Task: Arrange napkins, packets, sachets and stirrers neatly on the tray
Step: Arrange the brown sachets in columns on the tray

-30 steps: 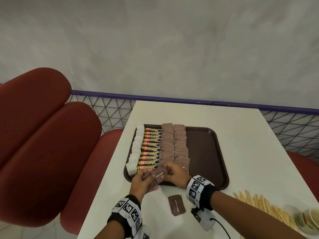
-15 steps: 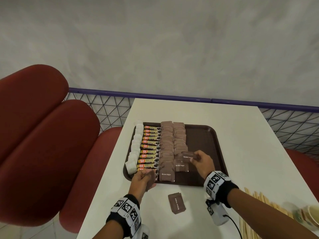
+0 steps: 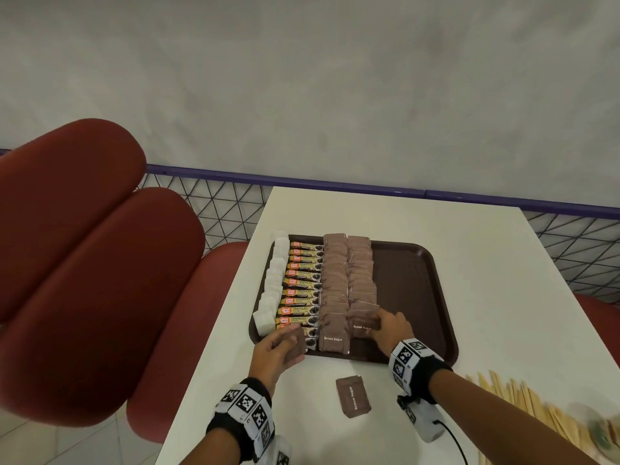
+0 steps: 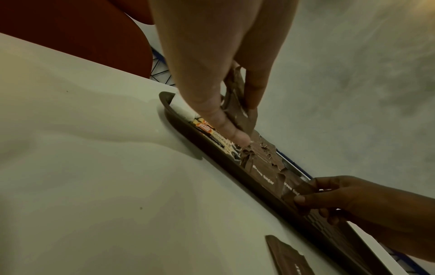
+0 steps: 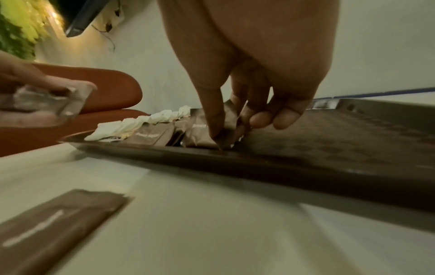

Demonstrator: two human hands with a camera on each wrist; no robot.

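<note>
A brown tray (image 3: 409,297) holds a column of white napkins (image 3: 273,290), a column of coffee sachets (image 3: 300,290) and two columns of brown sugar packets (image 3: 347,283). My right hand (image 3: 377,325) pinches one brown sugar packet (image 3: 364,326) at the near end of the right-hand column; in the right wrist view the packet (image 5: 229,115) stands on edge on the tray (image 5: 329,134) between thumb and fingers (image 5: 215,119). My left hand (image 3: 288,344) grips a few more brown sugar packets (image 4: 237,104) over the tray's near left corner.
One loose brown sugar packet (image 3: 354,396) lies on the white table (image 3: 486,263) just in front of the tray. Wooden stirrers (image 3: 536,407) lie spread at the table's near right. Red padded seats (image 3: 84,263) stand to the left, a wire fence behind.
My right hand took a packet from my left hand, carried it right over the tray and has lowered it to the near end of the right-hand column. The left hand stayed put.
</note>
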